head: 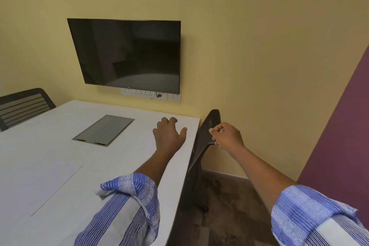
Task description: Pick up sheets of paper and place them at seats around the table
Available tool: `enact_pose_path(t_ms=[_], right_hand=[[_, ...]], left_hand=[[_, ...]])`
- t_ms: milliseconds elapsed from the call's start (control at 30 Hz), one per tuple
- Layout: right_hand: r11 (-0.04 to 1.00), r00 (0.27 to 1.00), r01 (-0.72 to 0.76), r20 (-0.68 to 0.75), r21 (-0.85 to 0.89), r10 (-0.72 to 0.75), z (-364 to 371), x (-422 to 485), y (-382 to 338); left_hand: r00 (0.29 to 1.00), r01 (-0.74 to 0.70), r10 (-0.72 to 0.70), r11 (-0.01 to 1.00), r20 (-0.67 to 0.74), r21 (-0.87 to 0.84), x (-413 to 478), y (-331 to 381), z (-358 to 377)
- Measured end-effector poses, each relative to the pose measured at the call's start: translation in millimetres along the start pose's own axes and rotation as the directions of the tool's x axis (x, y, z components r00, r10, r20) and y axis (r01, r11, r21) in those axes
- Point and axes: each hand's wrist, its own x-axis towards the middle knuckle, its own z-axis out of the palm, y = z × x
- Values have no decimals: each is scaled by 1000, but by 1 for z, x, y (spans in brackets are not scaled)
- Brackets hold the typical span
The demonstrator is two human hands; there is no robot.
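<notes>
Sheet [180,123] beneath left hand [169,136]

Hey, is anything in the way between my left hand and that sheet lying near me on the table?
Nothing visible. Bare table lies between the left hand and the sheet; the hatch sits flush, off that line.

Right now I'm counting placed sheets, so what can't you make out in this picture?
Head view:
- Sheet under left hand: mostly covered, white on white table; outline faint.
- Right hand: grip on the chair back unclear, fingers curled.
- Its seat: hidden by the table.
- Far chair: cut by left edge.
</notes>
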Motion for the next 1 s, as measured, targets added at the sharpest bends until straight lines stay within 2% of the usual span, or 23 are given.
enact_pose_path(t_ms=[433,700,1000], right_hand=[[999,997,48,-61,-25,-49,-1,-198,-54],[971,988,116,-77,-210,-135,-13,-351,-69],[944,985,174,56,-280,-165,20,-505,-113]], left_hand=[[992,-49,39,995,122,87,-141,-33,-133],[990,-90,75,988,122,124,-269,-57,-228],[988,-82,62,986,139,144,-373,-130,-334]])
